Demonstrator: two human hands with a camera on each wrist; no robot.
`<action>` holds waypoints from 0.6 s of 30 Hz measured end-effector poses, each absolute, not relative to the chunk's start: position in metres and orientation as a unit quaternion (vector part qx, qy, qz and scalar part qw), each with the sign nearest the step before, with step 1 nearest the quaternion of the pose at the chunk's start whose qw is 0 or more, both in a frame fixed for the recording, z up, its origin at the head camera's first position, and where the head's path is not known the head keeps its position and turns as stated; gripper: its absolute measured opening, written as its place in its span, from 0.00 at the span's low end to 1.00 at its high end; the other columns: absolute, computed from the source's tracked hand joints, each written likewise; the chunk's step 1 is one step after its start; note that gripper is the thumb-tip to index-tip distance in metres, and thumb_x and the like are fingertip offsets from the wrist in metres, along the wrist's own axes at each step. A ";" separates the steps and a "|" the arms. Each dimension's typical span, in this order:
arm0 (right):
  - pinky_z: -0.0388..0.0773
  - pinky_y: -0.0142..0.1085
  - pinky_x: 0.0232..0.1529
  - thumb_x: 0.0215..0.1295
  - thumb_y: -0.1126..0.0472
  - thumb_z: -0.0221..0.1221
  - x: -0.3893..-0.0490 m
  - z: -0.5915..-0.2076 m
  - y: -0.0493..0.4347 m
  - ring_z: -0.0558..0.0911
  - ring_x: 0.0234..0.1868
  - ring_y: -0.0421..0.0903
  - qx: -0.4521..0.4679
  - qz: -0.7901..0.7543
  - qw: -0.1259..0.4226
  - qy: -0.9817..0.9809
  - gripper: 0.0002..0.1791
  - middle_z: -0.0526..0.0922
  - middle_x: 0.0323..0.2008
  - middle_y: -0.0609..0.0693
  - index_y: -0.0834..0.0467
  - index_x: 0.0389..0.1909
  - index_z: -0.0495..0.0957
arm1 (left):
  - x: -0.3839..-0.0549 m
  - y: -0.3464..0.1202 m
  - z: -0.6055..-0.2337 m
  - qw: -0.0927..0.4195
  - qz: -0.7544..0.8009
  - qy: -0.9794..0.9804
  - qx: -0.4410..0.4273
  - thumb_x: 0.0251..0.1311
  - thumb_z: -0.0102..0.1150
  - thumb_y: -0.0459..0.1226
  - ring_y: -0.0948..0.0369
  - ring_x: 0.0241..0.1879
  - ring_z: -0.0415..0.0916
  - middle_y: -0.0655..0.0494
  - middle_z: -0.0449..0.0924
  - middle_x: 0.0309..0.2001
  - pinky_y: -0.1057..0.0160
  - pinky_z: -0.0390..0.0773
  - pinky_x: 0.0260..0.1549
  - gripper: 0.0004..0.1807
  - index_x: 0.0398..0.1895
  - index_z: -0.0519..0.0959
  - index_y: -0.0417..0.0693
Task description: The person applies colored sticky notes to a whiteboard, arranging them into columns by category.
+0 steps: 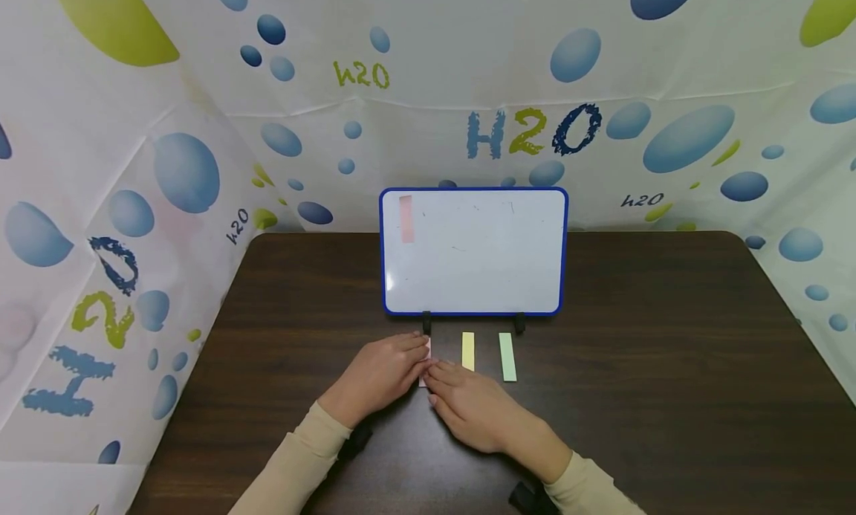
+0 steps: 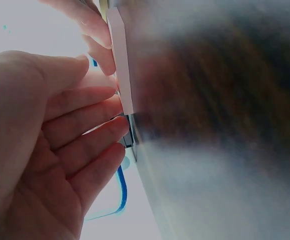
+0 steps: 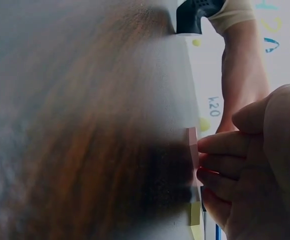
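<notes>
A pink sticky-note pad (image 1: 423, 383), long and narrow, lies on the table in front of the whiteboard, mostly covered by both hands in the head view. My left hand (image 1: 383, 370) rests its fingertips on the far part of the pad (image 2: 122, 65). From the right, my right hand (image 1: 478, 407) reaches across, its fingers touching the nearer part. In the right wrist view the fingers lie along the pad (image 3: 192, 150), while the thumb stands apart from it. To the right are a yellow pad (image 1: 468, 350) and a green pad (image 1: 507, 357).
A small whiteboard (image 1: 475, 255) with a blue frame stands on black feet behind the pads. One pink strip (image 1: 406, 219) sticks at its upper left. The dark wooden table (image 1: 669, 366) reaches to a patterned white curtain (image 1: 428, 143) at the back.
</notes>
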State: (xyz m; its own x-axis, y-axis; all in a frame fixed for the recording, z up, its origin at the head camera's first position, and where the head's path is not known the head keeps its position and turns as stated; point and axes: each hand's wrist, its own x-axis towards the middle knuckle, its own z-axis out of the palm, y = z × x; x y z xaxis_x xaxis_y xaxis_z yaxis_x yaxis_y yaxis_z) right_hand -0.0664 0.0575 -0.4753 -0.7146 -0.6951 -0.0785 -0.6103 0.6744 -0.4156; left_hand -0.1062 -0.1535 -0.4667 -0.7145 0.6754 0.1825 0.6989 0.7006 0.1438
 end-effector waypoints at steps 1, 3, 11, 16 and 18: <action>0.65 0.44 0.78 0.83 0.51 0.41 -0.066 -0.475 0.057 0.65 0.78 0.48 -0.360 -0.183 0.117 0.907 0.27 0.67 0.76 0.52 0.57 0.74 0.68 | -0.106 -0.154 -0.467 0.058 -0.101 -0.920 -0.373 0.72 0.60 0.43 0.54 0.60 0.82 0.50 0.86 0.57 0.55 0.83 0.59 0.17 0.55 0.86 0.43; 0.64 0.44 0.78 0.83 0.51 0.41 -0.066 -0.475 0.057 0.64 0.78 0.48 -0.361 -0.183 0.118 0.907 0.27 0.66 0.76 0.52 0.57 0.74 0.67 | -0.106 -0.154 -0.468 0.057 -0.099 -0.921 -0.373 0.71 0.60 0.43 0.55 0.60 0.82 0.50 0.86 0.57 0.56 0.83 0.58 0.17 0.55 0.86 0.43; 0.62 0.45 0.79 0.83 0.51 0.40 -0.066 -0.475 0.058 0.63 0.79 0.48 -0.355 -0.187 0.130 0.907 0.27 0.65 0.77 0.51 0.58 0.75 0.66 | -0.107 -0.153 -0.467 0.061 -0.121 -0.918 -0.372 0.71 0.60 0.41 0.56 0.59 0.83 0.51 0.87 0.56 0.57 0.84 0.58 0.15 0.53 0.87 0.44; 0.63 0.45 0.79 0.83 0.51 0.41 -0.067 -0.476 0.058 0.63 0.79 0.48 -0.353 -0.195 0.130 0.906 0.27 0.65 0.77 0.52 0.58 0.75 0.67 | -0.108 -0.153 -0.466 0.058 -0.126 -0.919 -0.369 0.72 0.60 0.41 0.56 0.59 0.83 0.52 0.87 0.55 0.57 0.84 0.58 0.15 0.53 0.87 0.44; 0.64 0.45 0.78 0.83 0.51 0.41 -0.067 -0.477 0.058 0.63 0.79 0.48 -0.355 -0.199 0.127 0.905 0.27 0.65 0.77 0.52 0.58 0.75 0.67 | -0.109 -0.153 -0.466 0.058 -0.124 -0.920 -0.367 0.72 0.60 0.41 0.56 0.59 0.83 0.52 0.87 0.55 0.57 0.84 0.58 0.15 0.53 0.87 0.44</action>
State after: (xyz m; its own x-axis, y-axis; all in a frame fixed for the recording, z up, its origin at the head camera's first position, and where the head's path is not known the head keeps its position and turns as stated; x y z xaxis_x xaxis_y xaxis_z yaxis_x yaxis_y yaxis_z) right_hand -0.0671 0.0579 -0.4770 -0.7162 -0.6921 -0.0896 -0.5910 0.6698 -0.4496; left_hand -0.1093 -0.1533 -0.4659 -0.7246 0.6604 0.1971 0.6890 0.7008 0.1849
